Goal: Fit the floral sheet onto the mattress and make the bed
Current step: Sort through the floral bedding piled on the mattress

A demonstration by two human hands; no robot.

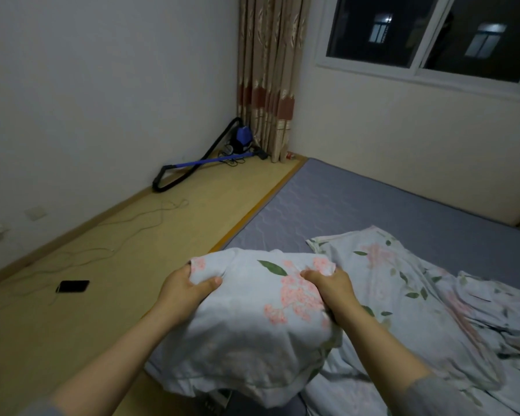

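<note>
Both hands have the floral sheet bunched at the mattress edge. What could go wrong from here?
1. The left hand and right hand grip bunched folds of the floral sheet, not a clear corner, so it may go on misaligned.
2. The rest lies crumpled on the mattress; pulling could twist it.
3. The phone on the floor nearby could be stepped on.

The floral sheet (pixel 282 325) runs off the right and bottom edges and hides the near end of the mattress (pixel 372 199)
</note>
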